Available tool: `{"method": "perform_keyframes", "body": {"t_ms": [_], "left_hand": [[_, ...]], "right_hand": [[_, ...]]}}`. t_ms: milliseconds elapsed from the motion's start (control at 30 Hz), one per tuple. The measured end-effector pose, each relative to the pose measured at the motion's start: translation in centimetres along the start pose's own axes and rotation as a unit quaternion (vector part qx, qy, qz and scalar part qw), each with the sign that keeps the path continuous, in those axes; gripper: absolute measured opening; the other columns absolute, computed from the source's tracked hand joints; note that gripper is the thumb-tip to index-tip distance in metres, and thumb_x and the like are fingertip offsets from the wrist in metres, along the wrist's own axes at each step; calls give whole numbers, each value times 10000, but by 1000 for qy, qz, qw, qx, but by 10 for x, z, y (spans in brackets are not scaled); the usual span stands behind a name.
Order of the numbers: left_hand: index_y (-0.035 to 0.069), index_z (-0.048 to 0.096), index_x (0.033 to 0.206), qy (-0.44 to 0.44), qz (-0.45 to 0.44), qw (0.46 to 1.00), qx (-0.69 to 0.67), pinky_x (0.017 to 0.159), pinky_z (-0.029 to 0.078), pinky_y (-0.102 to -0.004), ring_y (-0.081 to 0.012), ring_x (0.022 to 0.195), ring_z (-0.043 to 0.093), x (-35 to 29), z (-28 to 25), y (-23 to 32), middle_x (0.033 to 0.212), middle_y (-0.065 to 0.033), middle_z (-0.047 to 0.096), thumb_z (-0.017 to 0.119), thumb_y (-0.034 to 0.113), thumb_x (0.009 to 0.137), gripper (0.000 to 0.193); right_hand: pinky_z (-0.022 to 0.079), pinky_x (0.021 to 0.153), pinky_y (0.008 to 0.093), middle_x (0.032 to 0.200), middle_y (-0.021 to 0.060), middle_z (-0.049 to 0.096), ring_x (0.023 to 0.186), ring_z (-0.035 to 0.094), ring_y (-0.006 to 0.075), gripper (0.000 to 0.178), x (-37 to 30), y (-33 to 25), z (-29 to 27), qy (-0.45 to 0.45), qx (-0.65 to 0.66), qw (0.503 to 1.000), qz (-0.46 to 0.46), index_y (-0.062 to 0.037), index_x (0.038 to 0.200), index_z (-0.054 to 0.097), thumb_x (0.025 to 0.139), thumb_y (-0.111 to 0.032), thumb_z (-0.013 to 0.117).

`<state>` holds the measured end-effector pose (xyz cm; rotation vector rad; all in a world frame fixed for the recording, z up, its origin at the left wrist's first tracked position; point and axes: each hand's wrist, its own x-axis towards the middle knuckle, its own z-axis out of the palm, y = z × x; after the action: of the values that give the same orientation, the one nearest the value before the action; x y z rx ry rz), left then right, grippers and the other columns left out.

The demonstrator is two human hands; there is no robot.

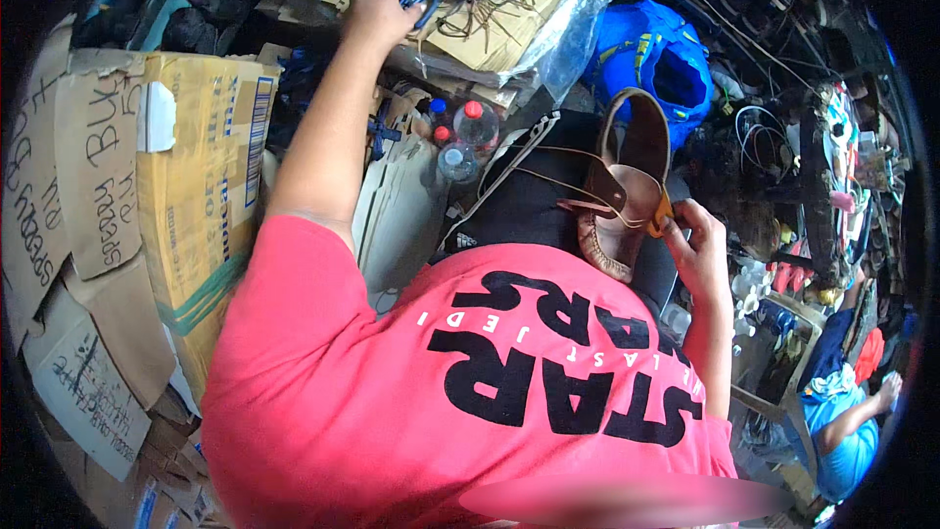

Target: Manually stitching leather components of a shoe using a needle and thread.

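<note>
At the end of my outstretched left arm, my left hand (380, 16) has its fingers at the handle loops of the blue-handled scissors (423, 2), whose blades point away over the table. A brown leather moccasin-style shoe (627, 129) rests across my lap, its gathered toe seam toward me. Thin thread (548, 149) trails from it to the left. My right hand (697, 243) is beside the shoe's right edge, thumb and fingers pinching a small orange piece (661, 216); I cannot make out exactly what it is.
Thin brown strips (485, 2) lie heaped on the cardboard-covered table (519, 44). Capped plastic bottles (475, 125) stand below it. A blue bag (641, 44) sits beyond the shoe. Cardboard boxes (196, 206) line the left. Another person in blue (844, 431) is at far right.
</note>
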<state>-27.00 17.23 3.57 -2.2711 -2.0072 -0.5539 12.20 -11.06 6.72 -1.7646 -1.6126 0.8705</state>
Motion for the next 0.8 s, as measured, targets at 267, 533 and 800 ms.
{"method": "perform_keyframes", "body": {"t_ms": [267,533,800], "left_hand": [[59,663,849,-79,-30,992,96,720,483,-405,-326,796,636,9,-46,9,805,-154,660,659,408,730,369],[22,660,893,-6,-21,955,-295,663,488,-285,-140,731,634,-69,-85,55,785,-102,674,666,260,799,257],[12,645,968,-115,293,762,-566,631,476,-235,-84,749,602,-182,-86,257,900,-67,669,620,139,863,167]], "right_hand": [[414,586,278,723,75,551,624,518,145,213,-26,14,-12,27,-44,994,98,21,830,599,779,-168,685],[416,731,266,923,58,524,836,492,151,348,-36,6,-8,178,-6,984,-24,-41,1089,592,791,-202,673],[391,914,277,1125,61,577,1034,517,131,407,-37,-35,-1,72,399,902,-151,-4,1199,534,846,-180,633]]}}
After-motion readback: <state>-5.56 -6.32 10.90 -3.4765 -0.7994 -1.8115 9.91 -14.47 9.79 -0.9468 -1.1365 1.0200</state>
